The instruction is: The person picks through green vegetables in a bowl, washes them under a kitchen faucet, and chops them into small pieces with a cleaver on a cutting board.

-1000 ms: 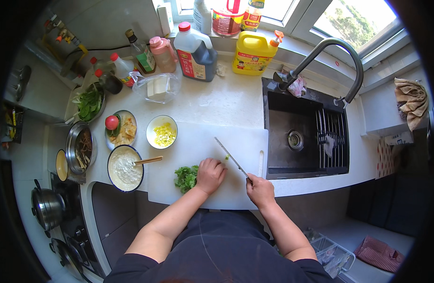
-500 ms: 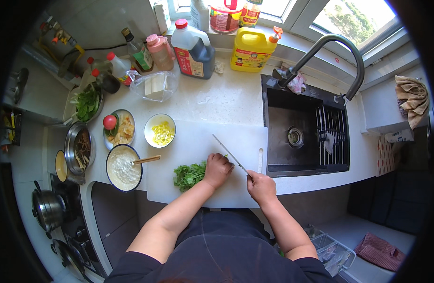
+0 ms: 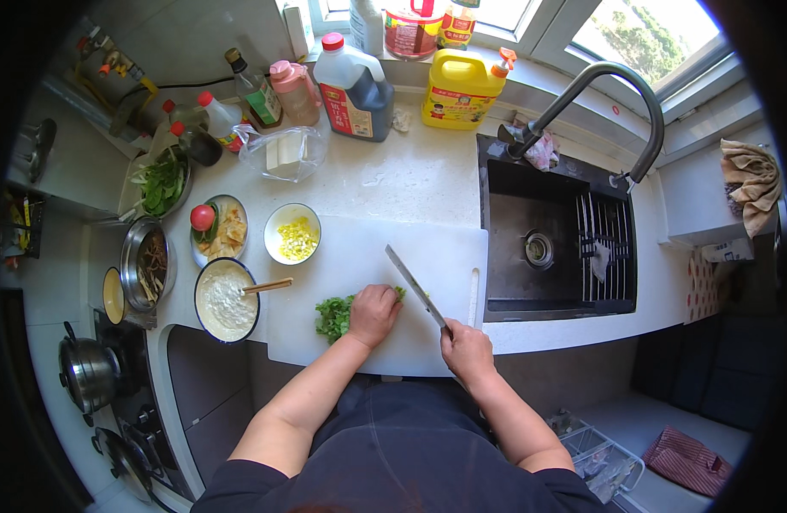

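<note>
A bunch of leafy green herbs lies on the white cutting board. My left hand is closed over the stem end of the bunch, with leaves sticking out on its left and a bit of green at its right. My right hand grips the handle of a kitchen knife. Its blade slants up and to the left, a small gap away from my left fingers. Small green bits show beside the blade. Above the board's left part stands a white bowl of chopped yellow and pale pieces.
To the left are a bowl of white flour with chopsticks, a plate with a tomato, and a metal pot. Bottles and a yellow jug line the back. A black sink adjoins the board's right side.
My left hand has slid left along the herbs, away from the blade. The knife has turned to show more of its blade face, and my right hand has shifted slightly left and down.
</note>
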Demonstrator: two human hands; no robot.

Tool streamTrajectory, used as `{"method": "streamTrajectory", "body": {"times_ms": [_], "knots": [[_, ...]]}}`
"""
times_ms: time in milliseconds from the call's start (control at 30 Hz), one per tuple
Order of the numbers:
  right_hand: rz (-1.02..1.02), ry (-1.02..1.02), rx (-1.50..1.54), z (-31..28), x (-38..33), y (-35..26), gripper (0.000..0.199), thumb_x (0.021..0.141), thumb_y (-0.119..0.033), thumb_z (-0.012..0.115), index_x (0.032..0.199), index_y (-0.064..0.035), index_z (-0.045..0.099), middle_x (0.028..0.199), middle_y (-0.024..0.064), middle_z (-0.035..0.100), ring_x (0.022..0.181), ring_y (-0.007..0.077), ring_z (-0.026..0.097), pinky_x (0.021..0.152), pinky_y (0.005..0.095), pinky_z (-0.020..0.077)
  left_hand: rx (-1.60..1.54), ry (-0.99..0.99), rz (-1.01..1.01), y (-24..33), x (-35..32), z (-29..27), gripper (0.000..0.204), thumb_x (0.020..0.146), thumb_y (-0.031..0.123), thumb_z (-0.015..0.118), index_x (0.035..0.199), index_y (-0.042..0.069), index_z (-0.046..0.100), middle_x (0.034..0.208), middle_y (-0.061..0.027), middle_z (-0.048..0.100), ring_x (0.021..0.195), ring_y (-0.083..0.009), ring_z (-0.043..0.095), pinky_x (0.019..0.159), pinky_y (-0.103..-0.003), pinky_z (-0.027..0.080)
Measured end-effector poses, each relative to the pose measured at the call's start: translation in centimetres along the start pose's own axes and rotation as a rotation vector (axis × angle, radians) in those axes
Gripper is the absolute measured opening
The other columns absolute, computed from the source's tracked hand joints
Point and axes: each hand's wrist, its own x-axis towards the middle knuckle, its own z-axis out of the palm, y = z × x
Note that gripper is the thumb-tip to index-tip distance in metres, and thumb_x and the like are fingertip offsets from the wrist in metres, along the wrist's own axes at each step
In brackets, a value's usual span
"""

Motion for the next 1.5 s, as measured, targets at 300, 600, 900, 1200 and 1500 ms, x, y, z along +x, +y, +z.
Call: {"method": "streamTrajectory", "body": {"times_ms": [300, 600, 900, 1200, 1500], "knots": [[-0.058, -0.014, -0.084, 0.4, -1.0, 1.0, 0.024, 0.086, -0.020, 0.054, 0.106, -0.0152, 0.066, 0.077, 0.0177, 0.067, 0.069, 0.0377, 0.065, 0.065, 0.0476, 0.0535, 0.008, 0.064, 0.146, -0.2, -0.2, 0.0, 0.009, 0.070, 0.009, 0.066, 0.079, 0.007, 0.063, 0.089, -0.0050, 0.062, 0.081, -0.0242, 0.059, 0.067, -0.036, 0.050], [-0.191, 0.071, -0.169, 0.0, -1.1, 0.8, 0.016, 0.085, -0.017, 0.054, 0.099, -0.0129, 0.061, 0.072, 0.0156, 0.065, 0.062, 0.0354, 0.065, 0.057, 0.0457, 0.0535, 0.085, -0.018, 0.114, -0.5, -0.3, 1.1, 0.014, 0.069, 0.007, 0.063, 0.082, 0.006, 0.067, 0.088, -0.0098, 0.064, 0.081, -0.0289, 0.061, 0.067, -0.038, 0.053], [-0.213, 0.000, -0.213, 0.3, -1.1, 0.4, 0.011, 0.086, -0.014, 0.052, 0.095, -0.0097, 0.056, 0.072, 0.0171, 0.063, 0.062, 0.0353, 0.065, 0.054, 0.0447, 0.0532, 0.085, -0.007, 0.153, -1.6, -1.6, 2.2, 0.018, 0.068, 0.006, 0.058, 0.083, 0.003, 0.066, 0.094, -0.0127, 0.064, 0.090, -0.0313, 0.062, 0.072, -0.038, 0.055], [-0.196, 0.062, -0.156, 2.4, 0.4, 1.1, 0.023, 0.086, -0.018, 0.053, 0.107, -0.0136, 0.062, 0.073, 0.0162, 0.064, 0.063, 0.0355, 0.063, 0.057, 0.0462, 0.0519, 0.038, -0.023, 0.101, -1.1, -1.2, 1.7, 0.020, 0.067, 0.005, 0.058, 0.085, 0.003, 0.068, 0.095, -0.0117, 0.065, 0.093, -0.0304, 0.061, 0.076, -0.037, 0.054], [-0.167, -0.048, -0.184, 2.3, 0.1, 1.4, 0.024, 0.086, -0.018, 0.053, 0.108, -0.0137, 0.062, 0.074, 0.0170, 0.065, 0.065, 0.0362, 0.064, 0.058, 0.0467, 0.0520, 0.091, 0.051, 0.157, -0.8, -0.9, 1.6, 0.020, 0.069, 0.003, 0.059, 0.086, 0.004, 0.068, 0.094, -0.0101, 0.065, 0.091, -0.0287, 0.061, 0.076, -0.036, 0.054]]}}
